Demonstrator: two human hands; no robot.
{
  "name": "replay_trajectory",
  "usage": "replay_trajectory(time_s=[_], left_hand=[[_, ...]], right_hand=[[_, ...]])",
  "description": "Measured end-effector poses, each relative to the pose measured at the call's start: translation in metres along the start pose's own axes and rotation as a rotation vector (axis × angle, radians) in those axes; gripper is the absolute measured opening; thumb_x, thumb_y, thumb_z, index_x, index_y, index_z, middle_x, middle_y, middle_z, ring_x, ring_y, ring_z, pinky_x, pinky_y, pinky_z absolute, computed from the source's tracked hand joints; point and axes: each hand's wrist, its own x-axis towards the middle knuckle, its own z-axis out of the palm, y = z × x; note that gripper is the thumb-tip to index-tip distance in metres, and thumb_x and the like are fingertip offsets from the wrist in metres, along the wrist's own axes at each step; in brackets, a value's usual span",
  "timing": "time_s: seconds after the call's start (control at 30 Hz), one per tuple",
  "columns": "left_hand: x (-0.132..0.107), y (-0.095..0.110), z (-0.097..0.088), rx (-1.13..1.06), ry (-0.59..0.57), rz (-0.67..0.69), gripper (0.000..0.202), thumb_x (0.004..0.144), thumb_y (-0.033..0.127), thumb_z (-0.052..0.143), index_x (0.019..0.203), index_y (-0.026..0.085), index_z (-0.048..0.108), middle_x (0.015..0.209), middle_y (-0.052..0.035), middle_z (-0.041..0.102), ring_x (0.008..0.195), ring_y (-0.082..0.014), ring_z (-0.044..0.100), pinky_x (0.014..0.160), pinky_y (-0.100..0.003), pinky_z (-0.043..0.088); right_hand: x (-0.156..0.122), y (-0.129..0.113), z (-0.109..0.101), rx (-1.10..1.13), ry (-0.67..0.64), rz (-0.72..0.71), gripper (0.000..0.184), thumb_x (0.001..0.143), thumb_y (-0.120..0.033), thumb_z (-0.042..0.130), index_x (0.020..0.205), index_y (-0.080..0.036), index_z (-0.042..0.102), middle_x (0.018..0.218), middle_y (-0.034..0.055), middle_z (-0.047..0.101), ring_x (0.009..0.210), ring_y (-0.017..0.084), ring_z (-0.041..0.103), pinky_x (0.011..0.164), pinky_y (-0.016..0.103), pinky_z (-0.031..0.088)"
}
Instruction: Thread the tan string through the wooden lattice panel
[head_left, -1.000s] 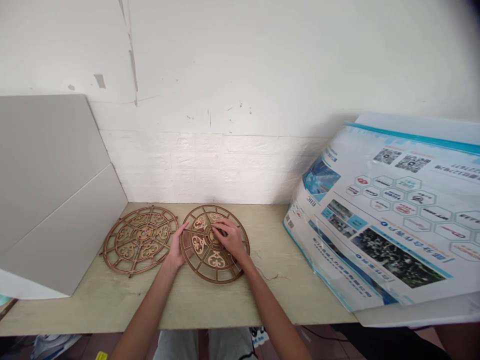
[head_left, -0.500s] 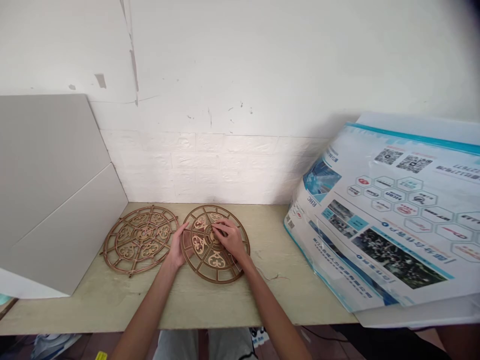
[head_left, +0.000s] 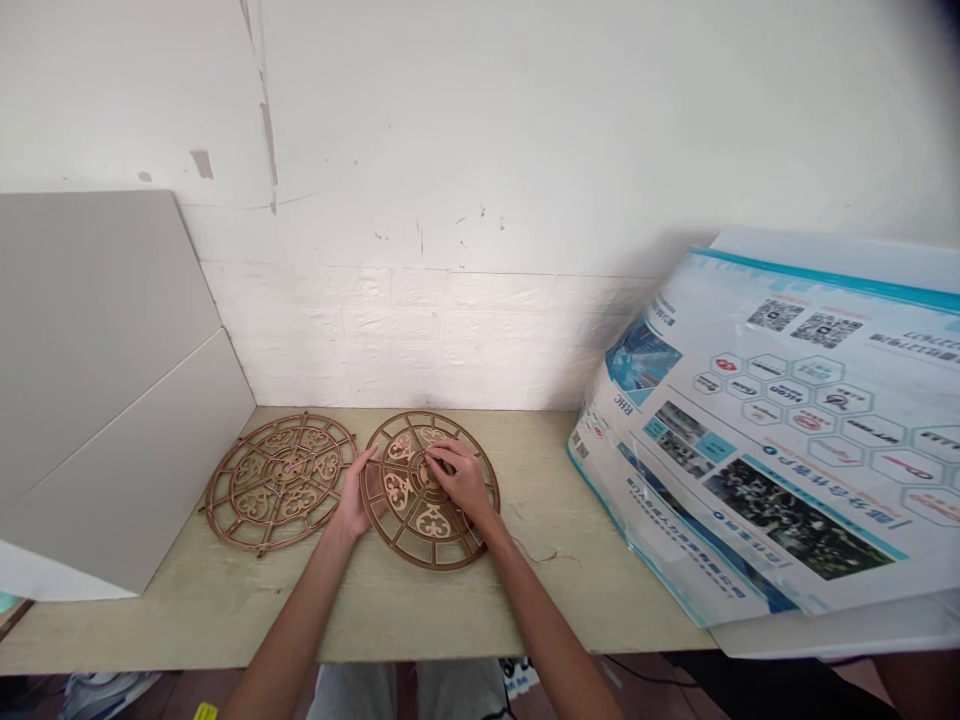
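Observation:
A round bronze-coloured openwork disc [head_left: 433, 523], with spoke-like bars and scroll ornaments, is in front of me, raised a little at its left side. My left hand [head_left: 358, 494] grips its left edge, thumb near the rim and the other fingers underneath, seen partly through the openings. Over the hub, my right hand [head_left: 459, 474] has thumb and forefinger pinched together; whatever they hold is too small to make out. Left of this hand-held piece, a second openwork disc [head_left: 260, 503] of similar pattern, with small tabs sticking out of its rim, lies flat.
Both discs are on a pale wooden table [head_left: 420, 620] against a white wall [head_left: 480, 340]. Grey-white panels [head_left: 120, 400] stand at the left. A large printed plastic bag [head_left: 750, 440] takes up the right side. A thin thread [head_left: 551, 556] lies right of my forearm.
Almost nothing differs. My right hand's pinched fingers have shifted very slightly over the hub; the left hand keeps its grip on the disc.

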Motion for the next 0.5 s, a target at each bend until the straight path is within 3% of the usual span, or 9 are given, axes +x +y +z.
replay_trajectory(time_s=[0.5], left_hand=[[0.0022,0.0000,-0.0047,0.018,0.004,0.002,0.048,0.091,0.040,0.055,0.123,0.005,0.061,0.106,-0.0185,0.068,0.099,-0.0293,0.066,0.092,-0.040,0.049]], right_hand=[[-0.0010,0.0017,0.0004,0.003,-0.011,-0.038,0.027,0.089,-0.036,0.052,0.095,-0.023,0.076,0.102,0.0037,0.071,0.098,0.010,0.064,0.091,0.025,0.053]])
